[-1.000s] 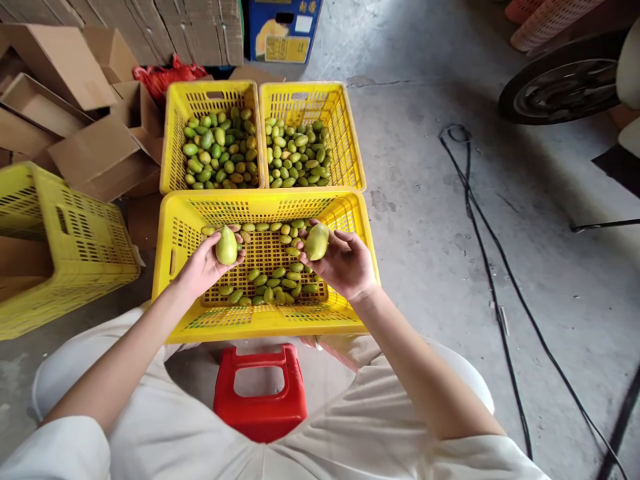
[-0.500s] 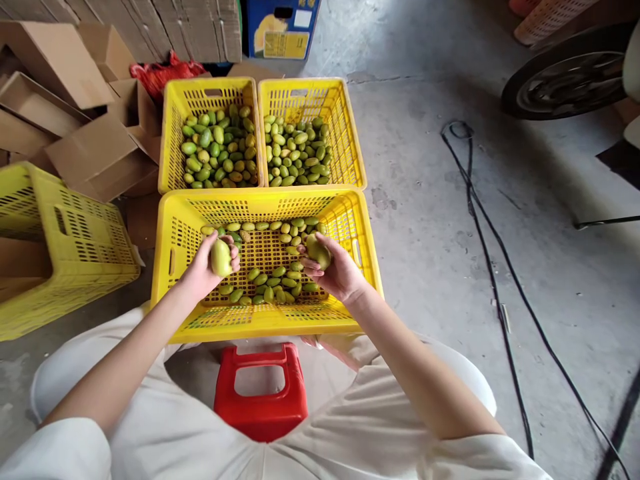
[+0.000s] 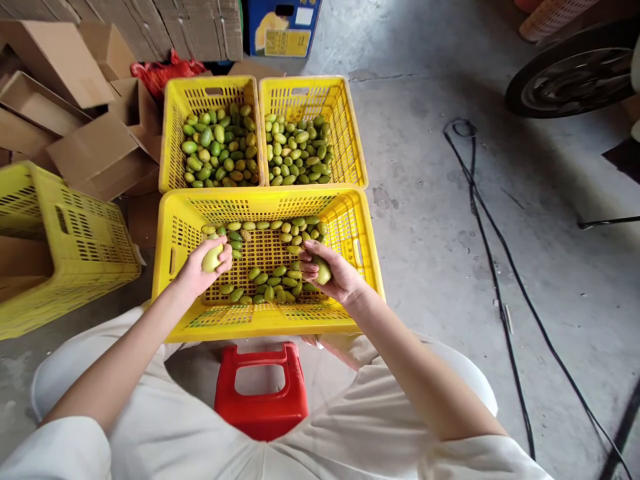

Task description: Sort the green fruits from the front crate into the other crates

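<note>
My left hand point(image 3: 194, 272) is closed round a pale green oval fruit point(image 3: 213, 259), which looks like a small mango. A darker green oval fruit point(image 3: 322, 270) sits in the curled fingers of my right hand point(image 3: 341, 276). Both hands are above the near yellow crate point(image 3: 266, 327), one over its left half and one over its right. On the slatted bottom of this crate lie several loose green fruits point(image 3: 279, 282), in a near group and along the far side. My hands hide some of them.
Beyond the near crate stand two yellow crates point(image 3: 212, 83) point(image 3: 345, 133) holding many green fruits. Left are a tilted yellow crate point(image 3: 95, 230) and cardboard boxes point(image 3: 90, 153). A red stool point(image 3: 260, 410) is between my legs. Black cable point(image 3: 493, 267) lies on the right floor, near a wheel point(image 3: 565, 77).
The left hand has turned, its fingers wrapping further over its fruit. My right hand has rolled its fruit, which now sits a little lower. Both hands still hold fruit.
</note>
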`<state>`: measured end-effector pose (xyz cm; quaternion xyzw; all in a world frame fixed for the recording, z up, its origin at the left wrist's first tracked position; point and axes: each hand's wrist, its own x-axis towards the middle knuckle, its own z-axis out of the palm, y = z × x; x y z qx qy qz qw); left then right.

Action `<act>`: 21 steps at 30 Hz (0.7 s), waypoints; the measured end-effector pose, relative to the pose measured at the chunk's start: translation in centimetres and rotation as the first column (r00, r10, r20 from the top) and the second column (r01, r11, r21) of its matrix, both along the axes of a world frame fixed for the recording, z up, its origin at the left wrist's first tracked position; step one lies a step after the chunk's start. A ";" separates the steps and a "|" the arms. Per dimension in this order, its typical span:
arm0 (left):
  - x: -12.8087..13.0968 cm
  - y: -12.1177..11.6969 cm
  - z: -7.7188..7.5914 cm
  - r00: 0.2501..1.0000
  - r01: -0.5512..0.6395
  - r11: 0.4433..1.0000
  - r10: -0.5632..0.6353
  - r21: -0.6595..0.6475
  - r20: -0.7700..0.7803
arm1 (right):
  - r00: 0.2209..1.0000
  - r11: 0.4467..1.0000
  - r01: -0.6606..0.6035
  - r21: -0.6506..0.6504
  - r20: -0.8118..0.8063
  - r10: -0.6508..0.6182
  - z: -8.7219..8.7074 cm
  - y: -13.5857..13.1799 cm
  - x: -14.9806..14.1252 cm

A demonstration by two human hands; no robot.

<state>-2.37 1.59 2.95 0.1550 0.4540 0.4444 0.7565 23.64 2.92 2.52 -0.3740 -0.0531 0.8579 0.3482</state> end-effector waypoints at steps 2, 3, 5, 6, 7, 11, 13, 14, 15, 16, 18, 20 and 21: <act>-0.1 0.1 0.6 0.999 0.036 0.999 -0.036 -0.003 0.024 | 0.999 0.999 0.033 -0.016 -0.020 -0.033 0.3 0.2 0.2; -0.2 0.1 1.0 0.999 0.021 1.000 -0.020 -0.007 0.038 | 0.998 0.998 0.063 -0.016 -0.024 -0.063 0.5 0.4 0.2; -0.1 0.3 1.5 0.996 -0.056 0.998 0.057 -0.027 0.064 | 0.993 0.993 0.118 -0.001 -0.021 -0.118 1.0 0.8 0.4; -0.1 0.3 1.7 0.993 -0.097 0.995 0.100 -0.037 0.070 | 0.991 0.991 0.132 0.012 -0.015 -0.132 1.3 0.9 0.4; -0.1 0.4 1.8 0.988 -0.135 0.990 0.137 -0.043 0.069 | 0.991 0.991 0.134 0.026 -0.008 -0.134 1.5 1.0 0.4; -0.1 0.3 1.1 0.987 -0.161 0.987 0.161 -0.007 0.020 | 0.997 0.993 0.075 0.095 0.016 -0.077 1.8 0.8 0.3; 0.0 0.1 0.5 0.996 -0.083 0.996 0.083 0.013 -0.012 | 1.000 0.993 0.025 0.118 -0.001 -0.025 1.4 0.3 0.1; 0.0 0.0 0.1 0.999 -0.034 0.999 0.034 0.008 -0.031 | 1.000 0.993 -0.003 0.118 -0.012 0.004 1.1 0.0 -0.1; 0.2 -0.2 -0.3 0.999 0.011 1.000 -0.012 -0.013 -0.049 | 0.999 0.994 -0.032 0.109 -0.020 0.034 0.5 -0.4 -0.4; 0.3 -0.4 -0.6 0.997 0.046 0.998 -0.049 -0.047 -0.066 | 0.998 0.994 -0.062 0.093 -0.019 0.064 -0.3 -0.8 -0.7; 0.8 -0.9 -1.1 0.990 0.085 0.985 -0.100 -0.148 -0.095 | 0.990 0.989 -0.139 0.042 0.013 0.139 -2.3 -1.8 -1.5; 1.1 -1.3 -1.5 0.985 0.092 0.965 -0.125 -0.246 -0.120 | 0.978 0.977 -0.197 -0.076 0.061 0.202 -4.8 -3.2 -2.3; 1.2 -1.5 -1.7 0.982 0.094 0.954 -0.136 -0.283 -0.133 | 0.972 0.962 -0.192 -0.192 0.099 0.213 -6.1 -4.0 -2.7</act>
